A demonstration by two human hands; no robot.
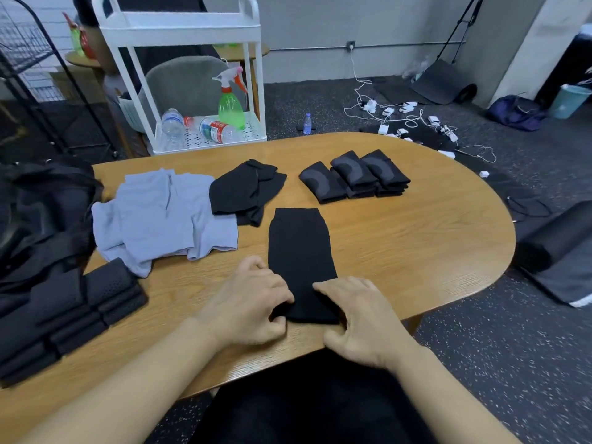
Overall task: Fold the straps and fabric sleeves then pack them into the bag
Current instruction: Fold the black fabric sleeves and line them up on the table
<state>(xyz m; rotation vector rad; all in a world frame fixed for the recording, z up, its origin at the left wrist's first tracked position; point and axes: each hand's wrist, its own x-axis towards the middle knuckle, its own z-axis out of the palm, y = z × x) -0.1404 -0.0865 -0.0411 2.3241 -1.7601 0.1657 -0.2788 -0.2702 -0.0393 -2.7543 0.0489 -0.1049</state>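
Wood counter point(400, 251), rounded end at right. Black bag point(41, 213) slumped at its left edge. Grey-lavender sleeves point(160, 216) in a loose pile beside the bag. Folded black mesh straps point(73, 312) stacked near-left. Unfolded black sleeves point(246, 190) mid-counter; three folded ones point(355, 176) in a row behind. One black sleeve point(301, 261) flat, lengthwise, centre. Left hand point(253, 302) and right hand point(358, 318) both pinch its near end, fingers curled on the hem. Bottle label on white cart point(179, 27) is unreadable.

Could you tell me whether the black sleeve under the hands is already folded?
No, the black sleeve lies flat at full length on the table, both hands gripping its near end.
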